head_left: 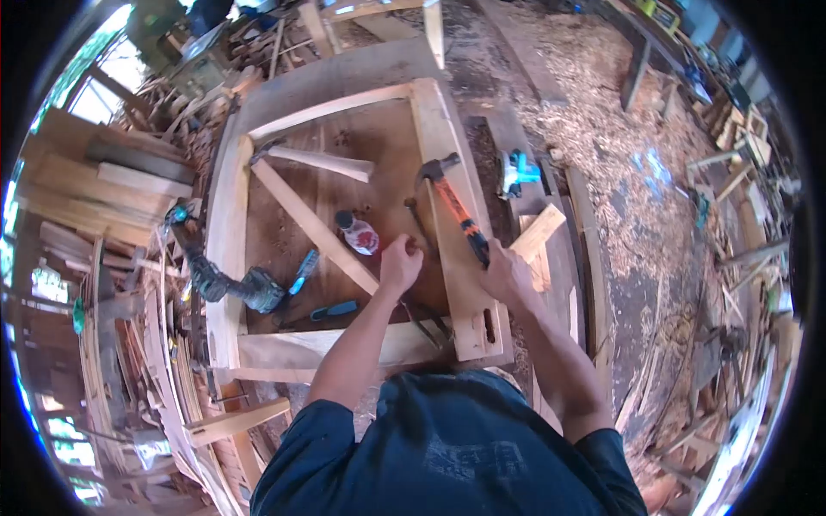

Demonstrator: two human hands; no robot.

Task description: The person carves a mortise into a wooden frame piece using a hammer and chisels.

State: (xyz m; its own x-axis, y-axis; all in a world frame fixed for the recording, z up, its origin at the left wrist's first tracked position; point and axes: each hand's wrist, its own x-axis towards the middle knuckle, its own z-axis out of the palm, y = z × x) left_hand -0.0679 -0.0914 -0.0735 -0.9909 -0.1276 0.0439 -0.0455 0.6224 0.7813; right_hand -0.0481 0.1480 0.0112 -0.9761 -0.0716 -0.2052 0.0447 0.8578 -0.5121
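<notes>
Hammer (455,206) over wooden frame's right rail (454,288), grasped low on handle by right hand (508,273). Probably head-heavy, rigid, sturdy; best held near handle end. Left hand (401,267): curled, contents indiscernible.

Shirt (430,411), near side: dark blue, loosely creased, short-sleeved. A pale, roughly rectangular print (476,461) marks its front, too blurred to read. Left sleeve (311,437) and right sleeve (613,464) are plain; left hand (402,263) and right hand (509,277) are ungloved.
</notes>
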